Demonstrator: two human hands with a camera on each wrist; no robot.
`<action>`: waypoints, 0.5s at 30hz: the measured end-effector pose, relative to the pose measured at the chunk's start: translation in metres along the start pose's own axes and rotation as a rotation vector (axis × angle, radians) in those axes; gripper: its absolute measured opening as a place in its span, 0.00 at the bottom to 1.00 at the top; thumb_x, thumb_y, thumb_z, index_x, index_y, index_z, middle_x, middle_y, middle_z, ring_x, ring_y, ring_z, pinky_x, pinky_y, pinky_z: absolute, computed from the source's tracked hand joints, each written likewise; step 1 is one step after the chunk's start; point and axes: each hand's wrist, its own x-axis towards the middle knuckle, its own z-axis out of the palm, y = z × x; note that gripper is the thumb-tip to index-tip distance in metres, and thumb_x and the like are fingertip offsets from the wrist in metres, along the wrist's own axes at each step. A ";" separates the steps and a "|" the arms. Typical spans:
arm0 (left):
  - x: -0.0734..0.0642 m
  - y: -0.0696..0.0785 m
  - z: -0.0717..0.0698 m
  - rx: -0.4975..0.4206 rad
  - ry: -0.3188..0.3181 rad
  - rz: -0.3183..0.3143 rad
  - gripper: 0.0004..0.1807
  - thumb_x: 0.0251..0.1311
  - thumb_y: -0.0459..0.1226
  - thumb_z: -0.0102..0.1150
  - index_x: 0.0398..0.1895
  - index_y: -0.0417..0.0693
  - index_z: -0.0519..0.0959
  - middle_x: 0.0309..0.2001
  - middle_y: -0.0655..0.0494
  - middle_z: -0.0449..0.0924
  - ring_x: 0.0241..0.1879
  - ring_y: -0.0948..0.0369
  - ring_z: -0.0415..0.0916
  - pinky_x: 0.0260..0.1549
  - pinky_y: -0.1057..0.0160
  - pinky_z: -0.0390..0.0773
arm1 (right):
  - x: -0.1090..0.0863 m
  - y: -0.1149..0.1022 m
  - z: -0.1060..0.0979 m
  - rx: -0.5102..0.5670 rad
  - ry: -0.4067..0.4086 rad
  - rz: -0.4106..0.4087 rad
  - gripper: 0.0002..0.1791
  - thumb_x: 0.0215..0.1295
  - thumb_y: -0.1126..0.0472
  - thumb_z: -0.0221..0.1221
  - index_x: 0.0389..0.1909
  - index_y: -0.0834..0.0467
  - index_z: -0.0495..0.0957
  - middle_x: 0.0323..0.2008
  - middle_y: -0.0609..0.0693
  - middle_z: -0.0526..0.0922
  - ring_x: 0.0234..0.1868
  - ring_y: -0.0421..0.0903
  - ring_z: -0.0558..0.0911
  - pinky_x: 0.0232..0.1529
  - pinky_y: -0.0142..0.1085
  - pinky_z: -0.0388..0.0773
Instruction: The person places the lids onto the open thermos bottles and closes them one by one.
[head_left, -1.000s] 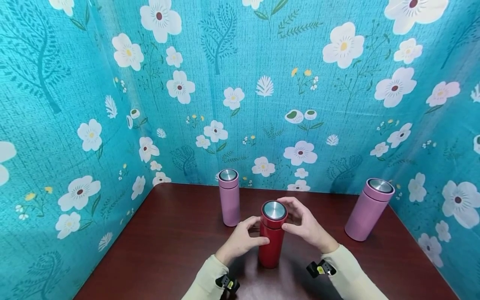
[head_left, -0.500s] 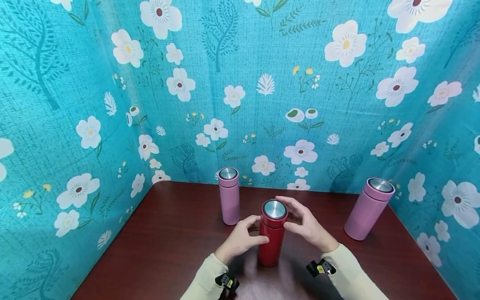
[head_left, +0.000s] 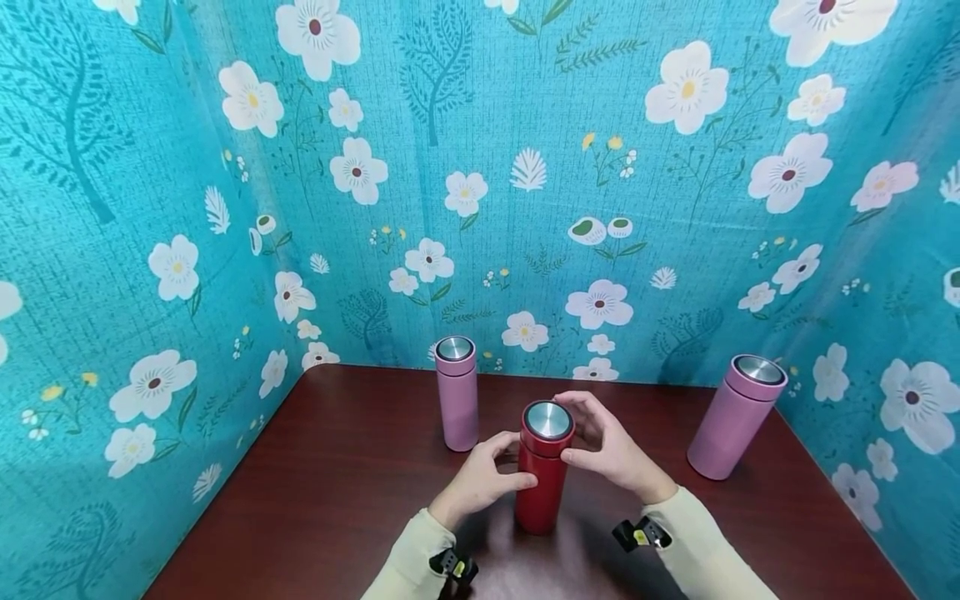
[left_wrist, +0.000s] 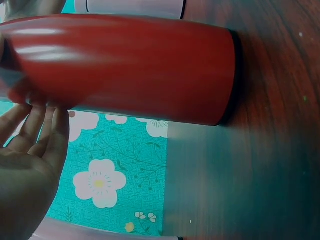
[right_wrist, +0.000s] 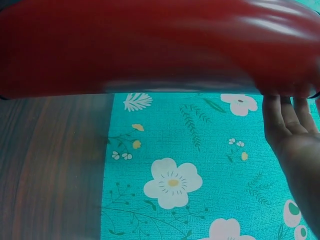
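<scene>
A red thermos flask (head_left: 541,492) with a steel-topped lid (head_left: 548,421) stands upright near the front middle of the table. My left hand (head_left: 482,483) holds its upper body from the left, thumb across the front. From the right, my right hand (head_left: 611,450) grips around the lid, with the thumb near the seam and the fingers behind. The left wrist view shows the flask body (left_wrist: 140,70) and the left hand's fingers (left_wrist: 47,130) bent against it. In the right wrist view, fingers (right_wrist: 290,115) of my right hand meet the flask's far end.
A slim pink thermos flask (head_left: 458,400) stands behind and left of the red one. A wider pink flask (head_left: 735,421) stands at the right. The dark wooden table (head_left: 330,483) is bordered by a turquoise floral cloth (head_left: 495,225) at the back and both sides.
</scene>
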 end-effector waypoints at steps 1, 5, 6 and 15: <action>0.000 0.000 0.000 0.004 0.000 -0.004 0.27 0.54 0.42 0.67 0.58 0.52 0.74 0.50 0.58 0.78 0.51 0.55 0.74 0.51 0.54 0.73 | 0.000 0.000 0.000 -0.008 -0.006 0.000 0.39 0.54 0.66 0.65 0.66 0.61 0.57 0.59 0.57 0.70 0.56 0.49 0.75 0.50 0.45 0.75; -0.001 0.001 0.001 0.004 -0.003 0.008 0.26 0.54 0.44 0.67 0.58 0.53 0.74 0.49 0.59 0.78 0.51 0.54 0.74 0.52 0.51 0.73 | -0.001 0.000 -0.001 -0.049 -0.027 -0.024 0.38 0.56 0.65 0.61 0.68 0.62 0.57 0.60 0.57 0.70 0.57 0.47 0.74 0.50 0.43 0.75; -0.001 0.001 0.001 0.001 -0.003 0.011 0.26 0.54 0.44 0.67 0.58 0.53 0.74 0.49 0.58 0.78 0.51 0.54 0.74 0.52 0.49 0.72 | -0.001 0.000 -0.002 -0.057 -0.030 -0.027 0.38 0.57 0.65 0.61 0.68 0.63 0.57 0.60 0.57 0.70 0.57 0.47 0.74 0.50 0.43 0.76; -0.006 0.023 -0.002 -0.001 -0.008 -0.001 0.26 0.54 0.41 0.67 0.58 0.49 0.74 0.50 0.54 0.78 0.50 0.56 0.74 0.51 0.55 0.74 | 0.000 -0.003 -0.002 -0.049 -0.009 -0.001 0.37 0.55 0.66 0.64 0.65 0.62 0.60 0.57 0.57 0.73 0.55 0.48 0.76 0.49 0.41 0.76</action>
